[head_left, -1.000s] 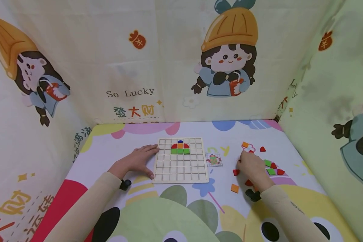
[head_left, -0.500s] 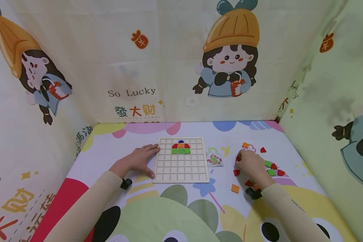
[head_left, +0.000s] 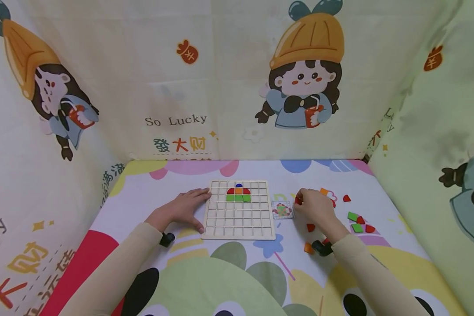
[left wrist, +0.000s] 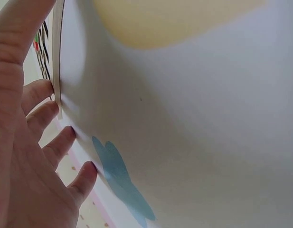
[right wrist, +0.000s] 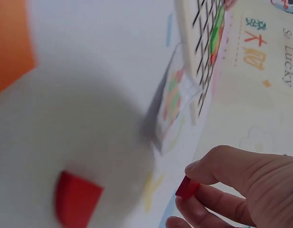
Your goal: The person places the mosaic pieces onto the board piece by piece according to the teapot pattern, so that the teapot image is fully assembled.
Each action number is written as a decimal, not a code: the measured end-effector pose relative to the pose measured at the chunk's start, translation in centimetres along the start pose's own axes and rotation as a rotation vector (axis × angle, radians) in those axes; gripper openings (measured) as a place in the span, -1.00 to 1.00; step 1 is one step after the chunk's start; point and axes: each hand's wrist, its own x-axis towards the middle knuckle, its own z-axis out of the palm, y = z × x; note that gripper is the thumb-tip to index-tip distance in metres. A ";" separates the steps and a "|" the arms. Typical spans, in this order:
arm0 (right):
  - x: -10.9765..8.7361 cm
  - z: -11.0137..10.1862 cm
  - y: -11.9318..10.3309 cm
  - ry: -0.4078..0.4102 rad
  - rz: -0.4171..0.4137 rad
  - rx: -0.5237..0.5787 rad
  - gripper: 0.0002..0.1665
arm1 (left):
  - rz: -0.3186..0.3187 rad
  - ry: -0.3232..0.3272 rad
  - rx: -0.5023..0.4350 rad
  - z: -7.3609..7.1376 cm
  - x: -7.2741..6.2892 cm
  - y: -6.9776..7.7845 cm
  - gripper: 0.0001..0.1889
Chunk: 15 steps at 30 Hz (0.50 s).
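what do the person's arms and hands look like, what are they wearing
The left hand and right hand are ungloved. The left sleeve and right sleeve are long and beige. A small black device shows by the left cuff, a second black device by the right.

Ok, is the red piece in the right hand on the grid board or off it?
Off it. The right hand pinches the red piece to the right of the grid board, past the picture card.
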 end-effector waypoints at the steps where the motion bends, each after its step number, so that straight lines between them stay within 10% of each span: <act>1: 0.2 0.0 -0.3 0.001 -0.003 0.000 -0.64 | 0.000 0.000 0.000 0.0 0.0 -0.1 0.38; 15: 2.0 0.8 -3.7 0.016 -0.109 -0.017 -0.68 | 0.005 0.013 -0.010 -0.3 -0.4 0.2 0.37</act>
